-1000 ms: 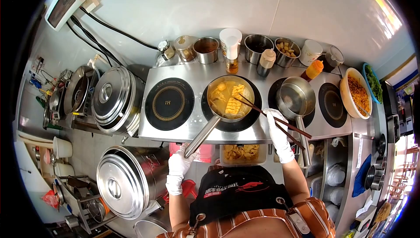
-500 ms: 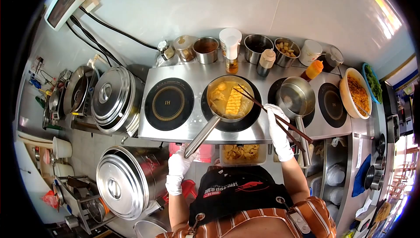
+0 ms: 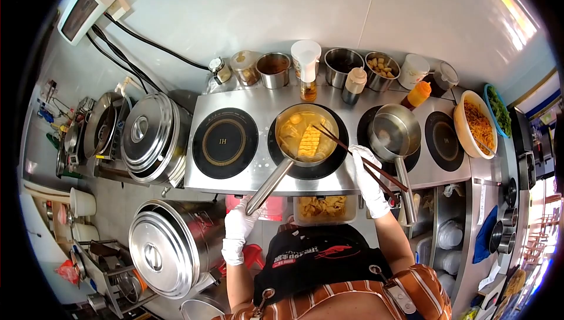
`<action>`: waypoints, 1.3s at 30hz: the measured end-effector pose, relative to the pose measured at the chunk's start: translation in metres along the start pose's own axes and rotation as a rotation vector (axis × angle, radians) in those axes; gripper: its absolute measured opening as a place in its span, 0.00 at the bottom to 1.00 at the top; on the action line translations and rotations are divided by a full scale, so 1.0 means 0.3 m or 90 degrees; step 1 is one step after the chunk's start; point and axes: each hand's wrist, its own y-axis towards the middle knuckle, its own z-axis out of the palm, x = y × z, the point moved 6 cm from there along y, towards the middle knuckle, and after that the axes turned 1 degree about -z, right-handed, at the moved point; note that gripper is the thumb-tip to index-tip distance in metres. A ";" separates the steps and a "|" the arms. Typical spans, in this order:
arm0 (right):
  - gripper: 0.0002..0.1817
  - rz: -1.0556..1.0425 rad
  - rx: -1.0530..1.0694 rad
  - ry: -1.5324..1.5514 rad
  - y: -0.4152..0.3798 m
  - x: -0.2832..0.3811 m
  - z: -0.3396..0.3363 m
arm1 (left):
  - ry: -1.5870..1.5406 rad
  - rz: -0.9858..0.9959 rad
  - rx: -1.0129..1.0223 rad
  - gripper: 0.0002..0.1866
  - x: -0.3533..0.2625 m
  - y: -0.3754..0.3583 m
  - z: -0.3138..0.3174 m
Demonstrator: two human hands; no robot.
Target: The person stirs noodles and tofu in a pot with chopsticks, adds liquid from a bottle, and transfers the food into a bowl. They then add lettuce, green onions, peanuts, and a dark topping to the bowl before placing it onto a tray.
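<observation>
My left hand [image 3: 239, 226], in a white glove, is closed round the end of the long handle of a saucepan [image 3: 286, 154]. That saucepan sits on a black induction plate and holds yellow-brown broth with a ridged yellow block [image 3: 309, 142], like a cake of noodles, and a round yellow piece. Long dark brown chopsticks [image 3: 343, 145] are gripped in my gloved right hand [image 3: 366, 174]. Their tips reach over the pan's right side, right at the block's upper edge. Just right of this hand stands a second saucepan [image 3: 395, 129] with clear liquid inside.
Several steel pots, jars and sauce bottles [image 3: 355, 85] line the back wall. A bowl of orange shreds [image 3: 474, 123] stands at the right, beside a basket of greens [image 3: 499, 108]. Large lidded stockpots [image 3: 154, 138] are at the left. Below the counter's front edge is a tub of yellow pieces [image 3: 325, 208].
My right hand has shifted slightly left and down, and the chopsticks with it. The yellow block has turned a little and sits lower in the broth. My left hand stays on the handle.
</observation>
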 end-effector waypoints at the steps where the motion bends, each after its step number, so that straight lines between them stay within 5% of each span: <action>1: 0.05 0.007 0.000 -0.002 -0.001 -0.004 0.001 | 0.000 0.001 0.000 0.32 0.001 0.000 0.001; 39: 0.05 0.061 0.096 0.025 0.007 0.073 -0.067 | 0.011 0.008 0.010 0.30 0.001 0.001 -0.003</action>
